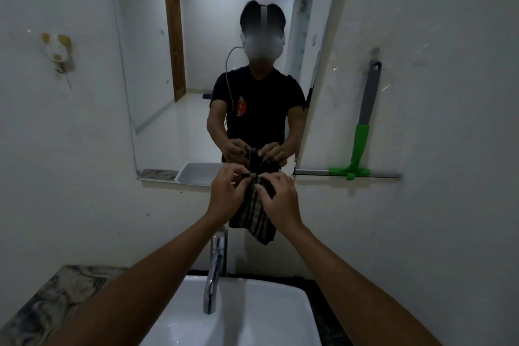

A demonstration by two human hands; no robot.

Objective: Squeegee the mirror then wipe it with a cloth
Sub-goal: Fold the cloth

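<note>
A tall frameless mirror (196,78) hangs on the white wall straight ahead, above the sink. My left hand (229,195) and my right hand (279,199) both pinch the top edge of a dark striped cloth (257,222), which hangs folded just below the mirror's bottom edge. The hands nearly touch each other. A squeegee (362,132) with a grey handle, green neck and wide blade hangs from a hook on the wall to the right of the mirror, with no hand on it.
A chrome tap (216,267) rises under the cloth over a white square basin (252,317). A marbled counter (56,298) lies at lower left. A small wall holder (57,50) sits left of the mirror. The mirror reflects a person and a wooden door.
</note>
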